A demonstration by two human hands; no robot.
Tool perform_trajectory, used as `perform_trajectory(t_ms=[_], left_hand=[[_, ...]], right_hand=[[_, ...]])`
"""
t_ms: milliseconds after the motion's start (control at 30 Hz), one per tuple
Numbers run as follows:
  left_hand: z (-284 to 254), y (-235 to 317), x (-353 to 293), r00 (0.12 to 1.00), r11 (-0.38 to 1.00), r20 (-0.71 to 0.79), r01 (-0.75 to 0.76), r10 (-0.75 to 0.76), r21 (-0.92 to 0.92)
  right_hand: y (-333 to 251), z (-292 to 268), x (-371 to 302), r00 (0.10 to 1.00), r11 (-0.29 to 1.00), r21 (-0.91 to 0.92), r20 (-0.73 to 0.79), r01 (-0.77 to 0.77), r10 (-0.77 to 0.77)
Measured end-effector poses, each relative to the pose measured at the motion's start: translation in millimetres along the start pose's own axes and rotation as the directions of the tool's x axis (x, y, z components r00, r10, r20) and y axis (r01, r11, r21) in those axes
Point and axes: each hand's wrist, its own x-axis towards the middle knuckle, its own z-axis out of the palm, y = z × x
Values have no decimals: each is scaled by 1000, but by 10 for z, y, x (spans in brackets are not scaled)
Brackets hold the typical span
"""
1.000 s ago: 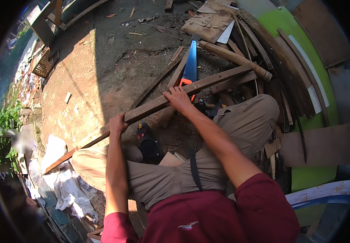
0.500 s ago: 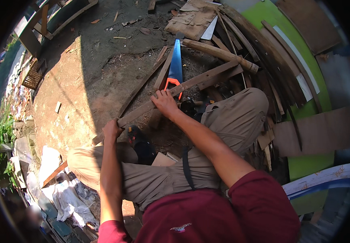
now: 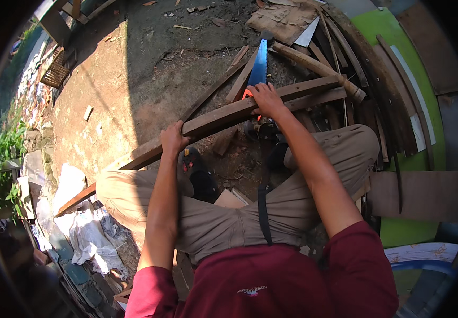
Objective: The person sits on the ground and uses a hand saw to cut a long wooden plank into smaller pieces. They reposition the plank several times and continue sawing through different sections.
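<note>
A long brown wooden beam point(image 3: 215, 117) lies slantwise in front of me, from low on the left up to the right, over my bent legs. My left hand point(image 3: 174, 139) is wrapped around its upper edge left of the middle. Further right along the beam, my right hand point(image 3: 266, 99) grips it with the fingers over the top. Just beyond that hand lies a handsaw point(image 3: 258, 66) with a blue blade and an orange handle. The handle is partly hidden by my right hand and the beam.
Thin boards point(image 3: 215, 90) and a round pole point(image 3: 313, 63) lie past the beam. Stacked planks and a green panel point(image 3: 438, 183) fill the right side. A white cloth point(image 3: 93, 241) is at lower left, a slatted crate point(image 3: 57, 67) at far left.
Both hands have moved away from me with the beam, which shows a wider face. My right hand is further right and closer to the saw's handle. The view has shifted somewhat.
</note>
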Motion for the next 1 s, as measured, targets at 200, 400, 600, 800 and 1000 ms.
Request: perform_trajectory(t_ms=[200,400,600,800,1000], left_hand=[[-110,72,78,998,998,49,-45,48,-51],[-23,22,115,999,999,-34,28,-27,36],[61,7,76,997,996,72,21,-27,85],[589,-137,126,986,996,164,0,-15,89],[529,-169,198,988,997,152,20,-31,75]], right_hand=[[431,221,-241,999,997,-69,-45,18,-21],[372,295,-72,979,987,-160,-203,-3,-29],[288,469,-94,991,989,-143,-136,-41,21],[364,931,-136,995,984,-148,-15,-102,101],[355,955,-18,992,988,-104,-51,-116,111]])
